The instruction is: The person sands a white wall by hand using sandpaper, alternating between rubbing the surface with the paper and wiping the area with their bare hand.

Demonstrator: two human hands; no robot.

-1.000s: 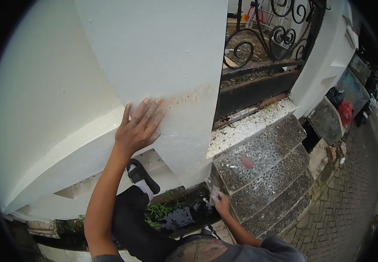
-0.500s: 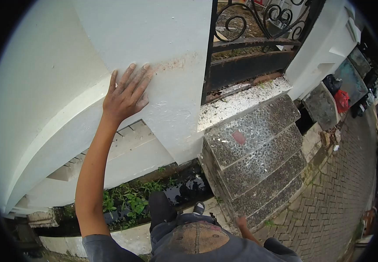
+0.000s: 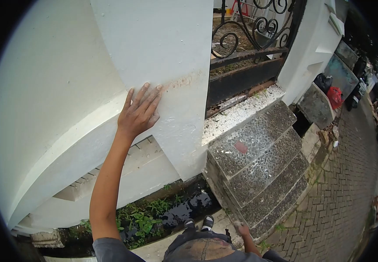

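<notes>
My left hand lies against the white wall, its dusty fingers stretched out and a little apart. Just right of its fingertips, a reddish-brown smudge marks the paint, and below that the surface is rough. My right hand hangs low beside the pebbled steps. Its fingers look curled in, and whatever they may hold is too small to make out. A flat reddish piece lies on the top step.
A ditch with dark water and green plants runs below the wall. My feet stand on its concrete edge. A black iron gate rises above the steps. Brick paving and a red bag are at right.
The view has shifted, so the wall and steps sit lower in it. My left hand stays on the wall near the smudge. My leg on the left has drawn back, and both feet now show together.
</notes>
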